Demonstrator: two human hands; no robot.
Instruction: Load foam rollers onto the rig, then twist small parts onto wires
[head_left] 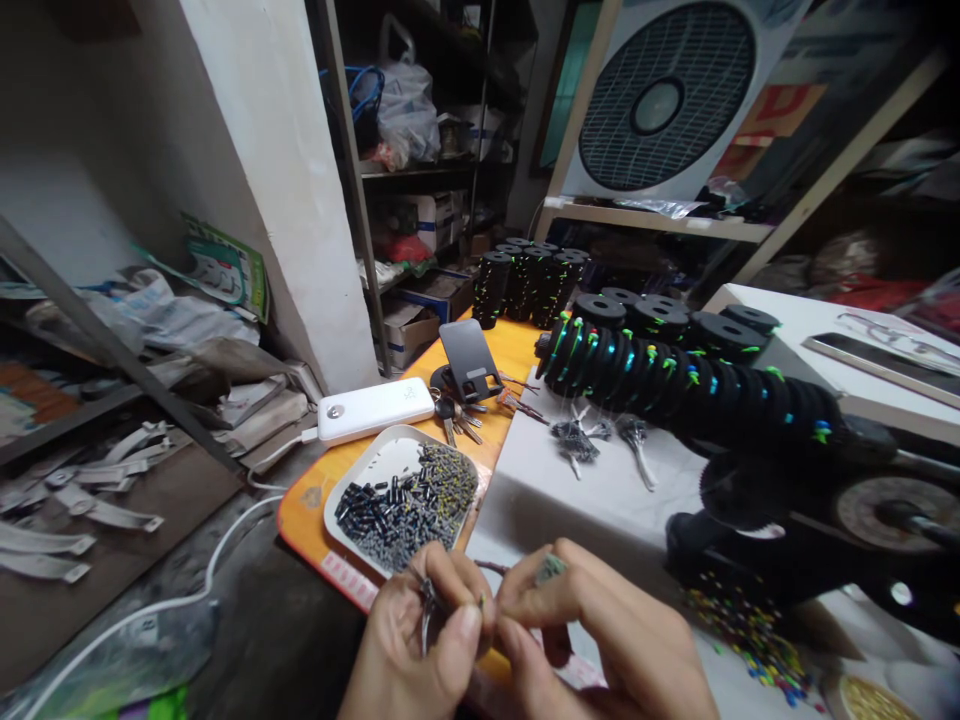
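Note:
My left hand [427, 645] is closed, thumb and forefinger pinching a tiny yellow-green piece [481, 601]. Thin pale strands [427, 608] run between its fingers. My right hand [607, 630] meets it, its fingers pinched together close to that piece; what is at their tips is too small to make out. A greenish-grey scrap [550, 570] shows between the right hand's fingers. Just beyond the hands, a white tray [334, 478] contains many small dark cylinders [375, 505] and smaller grey and yellow bits [448, 480].
Behind the tray lie a white power bank [375, 408], keys [457, 420] and a dark phone stand [469, 360]. At right, a long black foam roller [675, 385] carries green line. Coloured beads [757, 635] are scattered beneath. Black spools [525, 280] stand behind, below a fan [667, 95].

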